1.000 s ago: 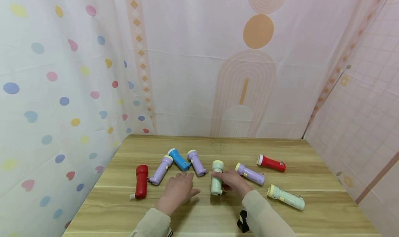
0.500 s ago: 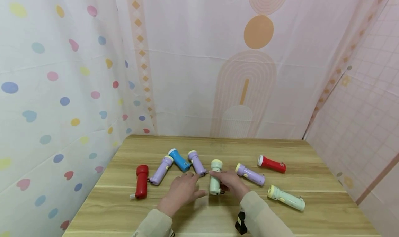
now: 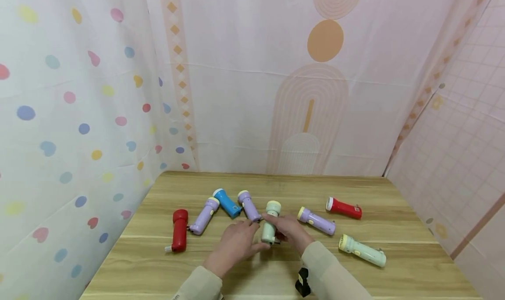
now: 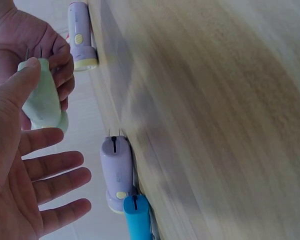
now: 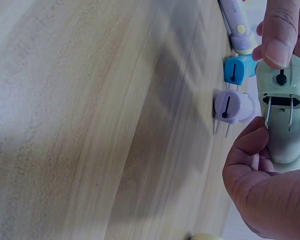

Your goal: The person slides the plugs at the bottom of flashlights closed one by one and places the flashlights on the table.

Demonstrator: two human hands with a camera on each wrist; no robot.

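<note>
My right hand (image 3: pixel 292 232) grips a pale green flashlight (image 3: pixel 269 232), held above the table with its yellow-rimmed head pointing away from me. Two metal plug prongs (image 5: pixel 291 112) stick out from its tail end. From the left, my left hand (image 3: pixel 236 243) reaches over to it, its thumb (image 5: pixel 279 50) at the tail. The other left fingers (image 4: pixel 65 182) are spread and straight beside the flashlight in the left wrist view. Just beyond the hands, a purple flashlight (image 3: pixel 249 206) lies on the table.
On the wooden table (image 3: pixel 252 287), a red flashlight (image 3: pixel 179 230), another purple one (image 3: pixel 204 216) and a blue one (image 3: pixel 226 202) lie to the left. To the right are a purple (image 3: pixel 318 221), a red (image 3: pixel 345 207) and a pale green flashlight (image 3: pixel 364 250). Patterned curtains (image 3: pixel 236 94) surround the table.
My left hand has moved right and its thumb has come to the pale green flashlight's tail. The right hand has shifted that flashlight slightly left, its tail tilting nearer the left hand.
</note>
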